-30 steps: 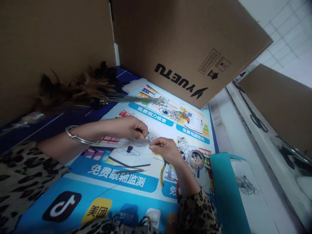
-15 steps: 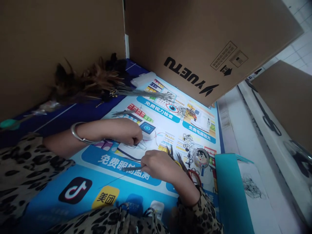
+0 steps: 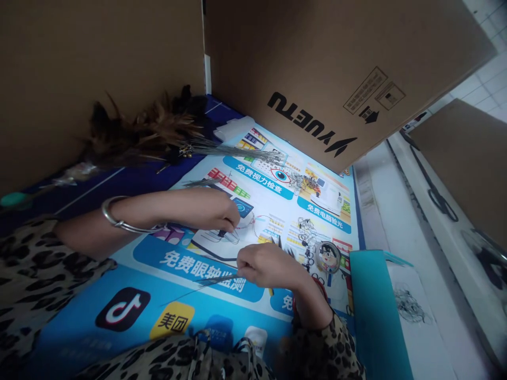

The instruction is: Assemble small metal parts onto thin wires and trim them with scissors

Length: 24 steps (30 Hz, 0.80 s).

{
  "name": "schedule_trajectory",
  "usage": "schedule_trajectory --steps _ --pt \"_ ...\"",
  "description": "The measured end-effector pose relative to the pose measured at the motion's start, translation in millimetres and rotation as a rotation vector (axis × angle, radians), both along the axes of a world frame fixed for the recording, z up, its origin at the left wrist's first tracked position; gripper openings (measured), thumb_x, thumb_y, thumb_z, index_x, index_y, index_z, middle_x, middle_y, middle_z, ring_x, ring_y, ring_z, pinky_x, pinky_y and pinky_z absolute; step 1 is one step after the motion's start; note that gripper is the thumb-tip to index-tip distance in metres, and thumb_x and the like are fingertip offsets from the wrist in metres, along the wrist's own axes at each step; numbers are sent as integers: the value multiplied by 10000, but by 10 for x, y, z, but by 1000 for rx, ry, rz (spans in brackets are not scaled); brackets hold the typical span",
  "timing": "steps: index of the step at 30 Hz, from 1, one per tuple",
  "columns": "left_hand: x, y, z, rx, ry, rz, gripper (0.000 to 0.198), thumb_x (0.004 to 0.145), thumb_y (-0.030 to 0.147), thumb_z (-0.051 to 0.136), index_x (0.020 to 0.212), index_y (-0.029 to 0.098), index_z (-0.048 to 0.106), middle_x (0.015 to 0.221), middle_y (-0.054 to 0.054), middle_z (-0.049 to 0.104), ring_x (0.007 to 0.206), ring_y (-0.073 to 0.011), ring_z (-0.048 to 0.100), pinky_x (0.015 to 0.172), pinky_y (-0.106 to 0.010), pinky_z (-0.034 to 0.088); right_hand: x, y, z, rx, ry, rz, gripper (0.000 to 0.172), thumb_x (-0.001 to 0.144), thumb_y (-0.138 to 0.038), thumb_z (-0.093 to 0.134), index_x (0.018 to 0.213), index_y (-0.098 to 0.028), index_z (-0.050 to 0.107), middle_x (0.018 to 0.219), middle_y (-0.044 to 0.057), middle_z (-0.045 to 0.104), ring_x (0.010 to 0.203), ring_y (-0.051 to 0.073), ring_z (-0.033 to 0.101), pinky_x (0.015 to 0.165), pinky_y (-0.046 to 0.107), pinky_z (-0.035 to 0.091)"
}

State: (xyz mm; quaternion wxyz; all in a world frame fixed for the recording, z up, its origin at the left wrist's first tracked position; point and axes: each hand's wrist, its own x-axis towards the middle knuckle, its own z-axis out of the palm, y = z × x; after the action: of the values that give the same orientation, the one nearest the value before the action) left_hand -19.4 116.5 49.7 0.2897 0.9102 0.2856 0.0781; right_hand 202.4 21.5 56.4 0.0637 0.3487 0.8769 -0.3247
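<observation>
My left hand (image 3: 222, 211), a silver bangle on its wrist, is closed in a pinch above the printed mat (image 3: 174, 279). What its fingertips hold is too fine to make out. Closer to me and to the right, my right hand (image 3: 269, 266) is closed with its fingers curled down. Thin grey wires (image 3: 217, 279) stick out to the left from beneath it; whether the fingers grip them is hidden. Partly covered by the right hand and wrist are pliers or cutters (image 3: 291, 250), with a bit of red handle showing.
A long wire bundle (image 3: 241, 152) and brown feathers (image 3: 150, 126) lie at the back left. Small dark wire pieces (image 3: 307, 232) lie by a round clear container (image 3: 328, 257). Cardboard (image 3: 317, 63) walls the back; a teal box (image 3: 372, 311) stands right.
Both hands have shifted slightly to the right. The right hand and wrist now cover more of the pliers, and more of the grey wires shows to its left.
</observation>
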Motion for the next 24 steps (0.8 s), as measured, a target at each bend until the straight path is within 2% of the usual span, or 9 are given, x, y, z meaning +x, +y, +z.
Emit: schedule_trajectory --steps 3,5,7,10,15,18,21,24 --pt "90 -41 1 -255 -41 -171 176 857 258 607 758 246 752 722 -2 725 617 -167 596 594 -247 362 64 57 37 -8 25 -96 119 915 -195 558 798 -193 578 770 -13 624 697 133 531 619 242 322" --pt "137 -52 -34 -337 -71 -193 177 871 259 597 794 241 756 757 0 731 664 -172 620 619 -240 377 101 86 49 -2 48 -147 108 911 -193 560 804 -197 571 762 -21 605 693 131 519 621 239 315" --pt "169 -51 -80 -367 -70 -215 180 884 258 584 846 244 759 805 2 741 727 -178 645 649 -228 396 137 108 59 5 63 -193 104 909 -179 557 807 -198 566 764 -23 594 696 129 514 629 235 313" --pt "206 -45 -127 -319 -40 -226 192 894 239 563 876 248 753 838 7 750 766 -174 662 670 -212 408 192 135 85 42 80 -264 112 901 -149 565 797 -191 557 786 -16 594 724 128 516 647 228 312" --pt "340 -62 -78 -97 -2 -170 242 852 114 547 817 253 742 806 16 760 695 -160 654 618 -231 373 286 176 175 102 86 -352 117 895 -127 565 796 -188 568 796 -15 613 728 125 534 650 218 316" --pt "490 -51 -10 188 103 -98 230 814 71 558 738 217 718 713 -26 731 614 -188 617 566 -281 326 341 209 204 204 38 -455 93 902 -143 571 848 -198 623 856 -3 669 790 141 584 682 223 344" --pt "655 3 23 502 124 -110 195 800 49 587 748 197 703 732 -66 711 704 -241 623 617 -325 348 395 257 181 332 -57 -519 109 923 -179 568 914 -218 670 944 11 714 898 166 623 739 239 374" --pt "795 63 -17 627 72 -138 166 800 41 620 778 193 685 755 -68 688 807 -261 614 691 -351 381 437 310 117 424 -208 -541 148 945 -207 546 918 -222 691 972 34 723 947 187 635 761 258 394"
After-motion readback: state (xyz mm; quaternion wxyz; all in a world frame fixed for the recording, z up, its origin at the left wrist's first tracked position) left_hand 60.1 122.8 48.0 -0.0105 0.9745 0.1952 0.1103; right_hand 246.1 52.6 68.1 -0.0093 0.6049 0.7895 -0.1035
